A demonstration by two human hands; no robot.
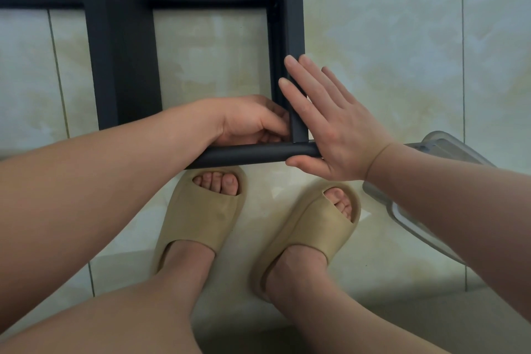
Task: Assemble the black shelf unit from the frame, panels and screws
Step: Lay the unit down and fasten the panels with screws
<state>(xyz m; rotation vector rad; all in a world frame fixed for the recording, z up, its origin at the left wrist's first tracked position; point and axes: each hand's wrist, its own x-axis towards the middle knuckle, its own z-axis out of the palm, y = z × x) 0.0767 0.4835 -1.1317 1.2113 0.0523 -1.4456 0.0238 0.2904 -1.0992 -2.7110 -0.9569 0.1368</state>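
Pale tiled floor (388,37). Your right grip (330,126) is spread flat against the outer face of the end panel (293,23), thumb under the round frame bar (247,154). Your left grip (247,121) is opposite, curled into the inside corner. Its fingertips are hidden, so can't tell what it pinches. Panel top is cut off.

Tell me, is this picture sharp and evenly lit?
Head view: soft, even light, no glare; faint shadow around the sandals; the wide lens curves the grout lines; left hand and right hand on the black frame look sharp; the clear plastic piece at right is softer.
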